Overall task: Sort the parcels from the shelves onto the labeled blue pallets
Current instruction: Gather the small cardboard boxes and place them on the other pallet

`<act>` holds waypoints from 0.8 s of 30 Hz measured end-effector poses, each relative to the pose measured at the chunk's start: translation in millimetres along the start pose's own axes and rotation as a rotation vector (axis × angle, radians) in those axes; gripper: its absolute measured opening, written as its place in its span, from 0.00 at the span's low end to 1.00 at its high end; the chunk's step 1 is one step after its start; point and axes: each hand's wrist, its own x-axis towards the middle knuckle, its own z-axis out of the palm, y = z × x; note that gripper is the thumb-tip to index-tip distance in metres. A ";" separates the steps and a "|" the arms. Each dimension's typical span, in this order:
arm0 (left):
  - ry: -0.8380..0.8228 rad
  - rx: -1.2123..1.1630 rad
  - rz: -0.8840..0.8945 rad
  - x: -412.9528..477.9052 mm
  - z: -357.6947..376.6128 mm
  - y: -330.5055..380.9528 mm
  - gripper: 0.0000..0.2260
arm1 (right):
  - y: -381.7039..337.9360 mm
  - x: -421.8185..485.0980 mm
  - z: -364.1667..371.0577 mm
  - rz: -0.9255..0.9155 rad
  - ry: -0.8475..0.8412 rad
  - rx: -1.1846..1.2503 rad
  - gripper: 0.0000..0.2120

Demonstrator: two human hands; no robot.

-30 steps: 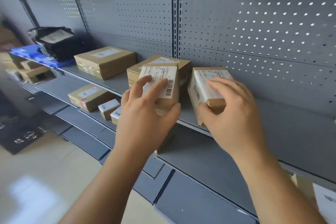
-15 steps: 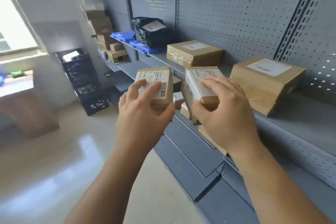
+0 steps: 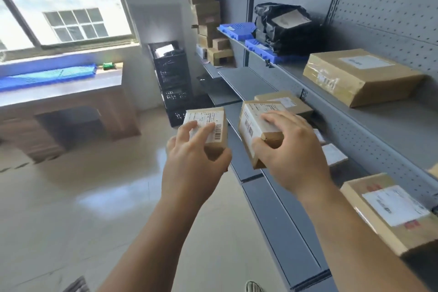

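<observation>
Holding two small parcels clear of the shelving, one per hand, labels up.

Item 1: left hand [image 3: 196, 163], closed around a small brown parcel [image 3: 208, 130]; thumb at the near edge, fingers [image 3: 189, 131] spread over the white label, which leaves the barcode strip readable. I take that as deliberate: the label decides the pallet.

Item 2: right hand [image 3: 291, 149], gripping a second small parcel [image 3: 254, 125], tilted so its barcode faces me; fingers over the top, thumb under the near corner.

Item 3: grey shelving [image 3: 391, 121], on my right, with larger parcels lying flat, labels up, unsorted as I judge.

Item 4: blue pallet [image 3: 47, 76] on the ledge beneath the window, well apart from both hands; its label I cannot make out. Likely destination, so the carry comes next.
</observation>
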 end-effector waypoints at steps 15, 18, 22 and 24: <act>0.082 0.130 -0.270 177.5 53.8 -39.4 0.27 | 51.6 203.6 146.6 -0.160 -0.267 0.082 0.28; 0.097 0.143 -0.314 210.8 54.2 -63.3 0.27 | 45.7 231.7 181.7 -0.192 -0.300 0.094 0.27; 0.108 0.148 -0.327 266.9 50.8 -103.9 0.28 | 32.7 275.6 232.6 -0.201 -0.324 0.079 0.25; 0.115 0.142 -0.318 299.9 46.9 -125.6 0.28 | 23.2 300.3 258.8 -0.203 -0.320 0.073 0.25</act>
